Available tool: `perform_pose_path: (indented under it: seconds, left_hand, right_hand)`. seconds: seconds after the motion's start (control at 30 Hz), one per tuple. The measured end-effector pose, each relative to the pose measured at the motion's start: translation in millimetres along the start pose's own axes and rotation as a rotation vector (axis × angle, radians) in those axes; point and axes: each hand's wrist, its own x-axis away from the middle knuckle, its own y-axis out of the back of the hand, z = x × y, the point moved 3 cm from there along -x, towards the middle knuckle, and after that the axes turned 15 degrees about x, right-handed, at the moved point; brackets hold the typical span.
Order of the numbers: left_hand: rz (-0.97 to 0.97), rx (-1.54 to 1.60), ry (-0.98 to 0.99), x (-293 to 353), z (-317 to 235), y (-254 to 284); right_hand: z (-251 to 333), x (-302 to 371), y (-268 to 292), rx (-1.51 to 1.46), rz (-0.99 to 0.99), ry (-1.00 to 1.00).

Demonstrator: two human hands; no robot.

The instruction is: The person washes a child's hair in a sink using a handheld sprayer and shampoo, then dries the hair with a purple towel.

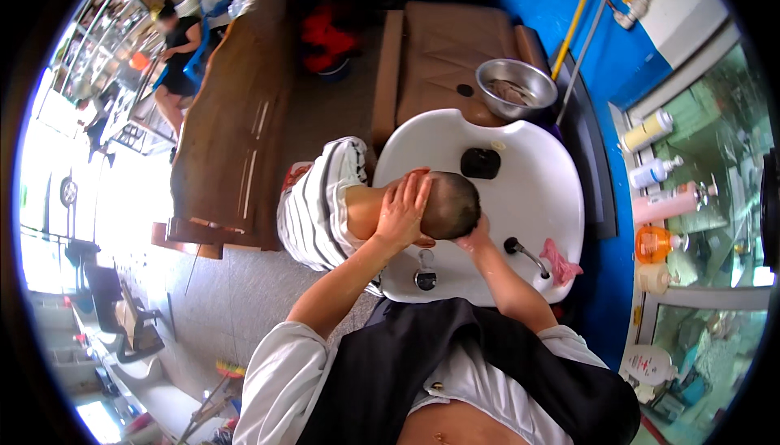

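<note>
A person with close-cropped hair leans over a white wash basin (536, 177), head (452, 205) down, in a striped top (321, 201). My left hand (404, 209) lies on the side of the head near the ear, its fingers stretched out. My right hand (475, 235) touches the far lower side of the head; its fingers are mostly hidden behind it. To the right of that hand, a chrome spout with a black end (528, 257) arches over the basin, next to a pink cloth (559, 263) on the rim. A chrome tap knob (426, 278) sits at the near left.
A black pad (481, 163) lies in the basin. Beyond stand a brown reclining seat (439, 55) and a metal bowl (520, 88). Several bottles (666, 201) line the right window ledge. Left are a wooden bench (236, 112), a black chair (118, 307) and another seated person (179, 55).
</note>
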Motion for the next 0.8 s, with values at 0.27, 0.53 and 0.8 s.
perform_pose_path:
  seconds: [0.27, 0.53, 0.8]
  left_hand:
    - [-0.085, 0.103, -0.034, 8, -5, 0]
    - [-0.042, 0.063, -0.040, 9, -11, 2]
    - [-0.047, 0.048, 0.012, -9, -16, 10]
  right_hand:
    - [-4, 49, -8, -0.046, 0.047, -0.318]
    - [159, -8, 117, 1.853, -0.473, 0.326]
    - [354, -77, 145, 1.847, -1.140, 0.682]
